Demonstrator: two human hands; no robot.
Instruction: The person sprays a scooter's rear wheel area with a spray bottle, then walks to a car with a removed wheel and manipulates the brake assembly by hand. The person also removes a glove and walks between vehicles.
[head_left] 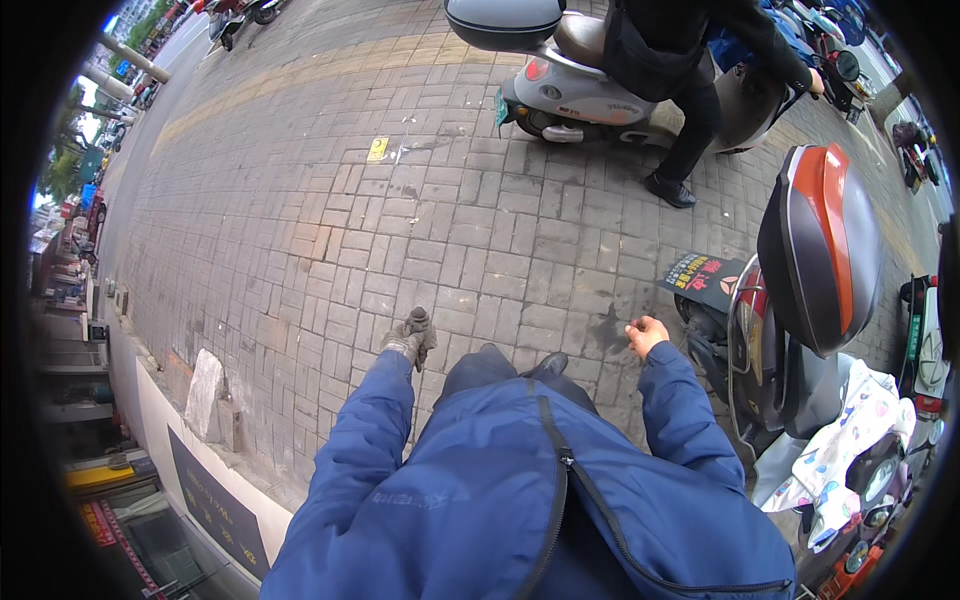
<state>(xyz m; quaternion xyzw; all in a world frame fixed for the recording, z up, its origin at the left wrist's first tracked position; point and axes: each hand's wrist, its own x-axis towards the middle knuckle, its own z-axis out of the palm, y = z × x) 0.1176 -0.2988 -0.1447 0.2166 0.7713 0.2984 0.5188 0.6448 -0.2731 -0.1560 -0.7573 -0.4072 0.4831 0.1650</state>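
- The left hand (410,340) wore a grey cloth glove (398,345), and its fingers were curled in. A darker grey bit showed at the fingertips, but I could not tell if it was part of the glove or something in the grip.
- The right hand (648,337) was bare. Its fingers were loose and a little bent, let go.
- Both hands hung in the air, well apart, at the ends of the sleeves of a dark blue zip jacket (470,490).
- Just right of the right hand stood a dark parked scooter (745,345). It had a shiny black and orange box (818,250) on its back and a flat black flap (703,278) behind.
- A white cloth with coloured spots (850,445) lay over its front part.
- Under it all was a grey brick pavement (300,330), with a small yellow square (377,149) on it farther off.
- Past that, a person in black (690,75) sat on a silver-grey scooter (590,95), one foot down.
- A rough, pale stone (204,393) leaned by the low wall on the left.
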